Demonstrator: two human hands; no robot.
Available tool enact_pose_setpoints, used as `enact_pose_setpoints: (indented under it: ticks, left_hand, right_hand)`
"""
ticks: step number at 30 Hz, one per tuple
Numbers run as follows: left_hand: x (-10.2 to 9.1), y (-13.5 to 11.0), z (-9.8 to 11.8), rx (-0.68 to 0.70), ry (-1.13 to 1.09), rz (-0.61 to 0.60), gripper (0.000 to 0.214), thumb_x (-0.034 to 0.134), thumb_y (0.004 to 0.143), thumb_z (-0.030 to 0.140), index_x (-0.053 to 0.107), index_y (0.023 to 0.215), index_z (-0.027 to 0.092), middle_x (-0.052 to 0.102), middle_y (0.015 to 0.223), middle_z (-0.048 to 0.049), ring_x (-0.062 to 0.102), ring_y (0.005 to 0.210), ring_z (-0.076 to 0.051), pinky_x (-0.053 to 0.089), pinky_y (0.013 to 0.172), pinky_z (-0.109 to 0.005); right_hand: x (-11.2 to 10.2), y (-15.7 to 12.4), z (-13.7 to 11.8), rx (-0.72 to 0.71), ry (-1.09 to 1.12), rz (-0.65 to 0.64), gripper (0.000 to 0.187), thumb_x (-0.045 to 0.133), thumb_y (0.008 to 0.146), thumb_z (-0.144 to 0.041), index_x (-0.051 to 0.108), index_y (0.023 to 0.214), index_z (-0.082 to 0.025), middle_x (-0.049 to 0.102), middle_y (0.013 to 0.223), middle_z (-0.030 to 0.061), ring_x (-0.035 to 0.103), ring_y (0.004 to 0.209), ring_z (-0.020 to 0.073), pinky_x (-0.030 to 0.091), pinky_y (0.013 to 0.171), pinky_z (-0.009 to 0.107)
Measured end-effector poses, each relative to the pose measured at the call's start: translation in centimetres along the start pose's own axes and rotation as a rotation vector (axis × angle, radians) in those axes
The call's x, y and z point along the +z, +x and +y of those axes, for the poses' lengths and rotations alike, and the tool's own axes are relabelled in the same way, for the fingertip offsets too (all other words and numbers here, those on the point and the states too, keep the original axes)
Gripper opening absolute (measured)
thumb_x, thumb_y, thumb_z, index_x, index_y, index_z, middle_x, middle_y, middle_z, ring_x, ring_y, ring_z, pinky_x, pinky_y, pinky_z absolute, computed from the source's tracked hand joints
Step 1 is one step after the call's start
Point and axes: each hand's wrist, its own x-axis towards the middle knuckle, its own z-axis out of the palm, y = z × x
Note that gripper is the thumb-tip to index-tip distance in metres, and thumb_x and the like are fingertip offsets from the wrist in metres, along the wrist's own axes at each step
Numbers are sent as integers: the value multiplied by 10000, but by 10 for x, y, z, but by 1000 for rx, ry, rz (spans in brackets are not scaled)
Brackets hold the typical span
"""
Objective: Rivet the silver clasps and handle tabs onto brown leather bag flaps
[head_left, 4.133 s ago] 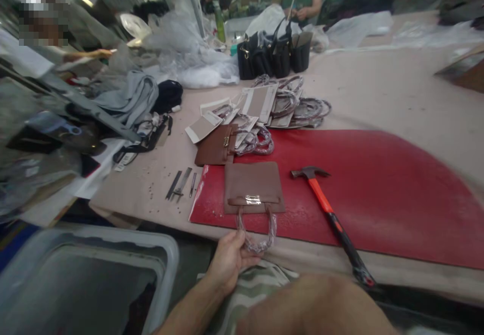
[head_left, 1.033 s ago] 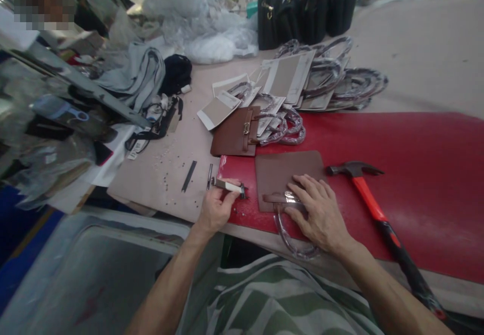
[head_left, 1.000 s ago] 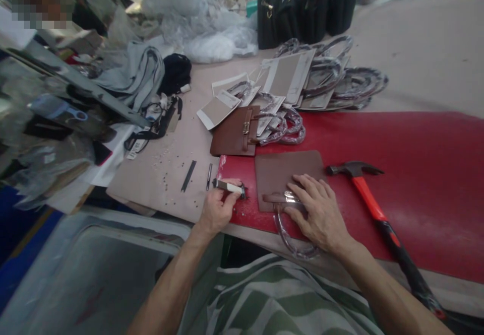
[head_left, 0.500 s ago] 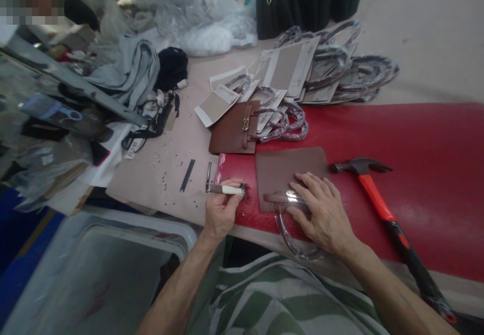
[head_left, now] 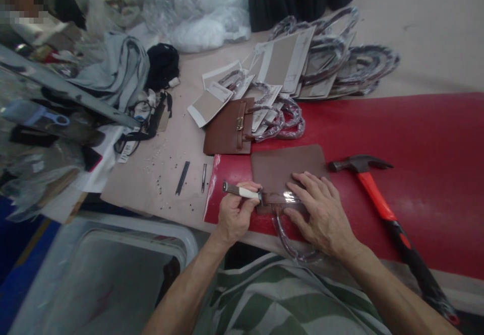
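Observation:
A brown leather bag panel [head_left: 282, 166] with a metal clasp and a plastic-wrapped handle [head_left: 291, 247] lies on the red mat [head_left: 397, 133] at the table's near edge. My right hand [head_left: 319, 211] lies flat on the panel's lower part, fingers spread over the clasp. My left hand [head_left: 234, 216] pinches a small metal tool with a pale grip [head_left: 242, 191]. The tool's tip touches the left end of the panel's strap.
A hammer with an orange and black handle [head_left: 381, 209] lies on the mat to the right. A second brown bag [head_left: 229, 133], several wrapped handles and card pieces [head_left: 282, 60] sit behind. Two thin metal tools [head_left: 182, 177] lie left of the mat. A grey bin [head_left: 94, 269] stands below.
My left hand carried the small tool rightward from the mat's left edge to the panel's strap. My right hand stayed pressed on the panel. The view shifted slightly closer.

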Motion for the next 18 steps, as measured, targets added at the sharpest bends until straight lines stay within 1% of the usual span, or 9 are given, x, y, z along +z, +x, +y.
enact_pose_setpoints:
  ticks: [6, 9, 13, 14, 18]
  left_hand:
    - [1, 3, 0, 24, 38, -2, 86, 600, 953, 195, 647, 1023, 179, 719, 1079, -90, 699, 1025, -208, 574, 927, -362]
    - [3, 5, 1, 81, 87, -18, 78, 586, 964, 214, 638, 1011, 179, 721, 1073, -99, 700, 1019, -207, 577, 920, -365]
    - [6, 9, 1, 181, 130, -70, 69, 575, 961, 216, 630, 990, 187, 729, 1069, -106, 706, 1026, -216, 581, 922, -382]
    - [6, 9, 1, 178, 128, -76, 67, 575, 959, 213, 630, 987, 189, 731, 1062, -104, 707, 1020, -215, 581, 918, -378]
    - [5, 12, 0, 87, 79, -41, 72, 573, 958, 204, 630, 992, 177, 731, 1038, -101, 707, 994, -205, 576, 901, -354]
  right_hand:
    - [1, -1, 0, -1, 4, 8, 434, 521, 964, -398, 569, 1328, -165, 526, 1452, 160, 425, 1383, 358, 301, 1160, 582]
    - [1, 0, -1, 11, 18, 3, 433, 514, 962, -396, 576, 1326, -170, 529, 1452, 162, 425, 1384, 360, 303, 1158, 587]
    - [1, 0, 0, 15, 19, 1, 440, 520, 958, -396, 585, 1321, -157, 525, 1455, 164, 422, 1383, 360, 284, 1173, 583]
    - [1, 0, 0, 15, 16, -1, 441, 522, 958, -397, 585, 1321, -155, 521, 1459, 160, 420, 1385, 358, 278, 1178, 579]
    - [1, 0, -1, 18, 8, -1, 438, 525, 955, -402, 596, 1310, -155, 526, 1456, 159, 427, 1377, 361, 290, 1169, 583]
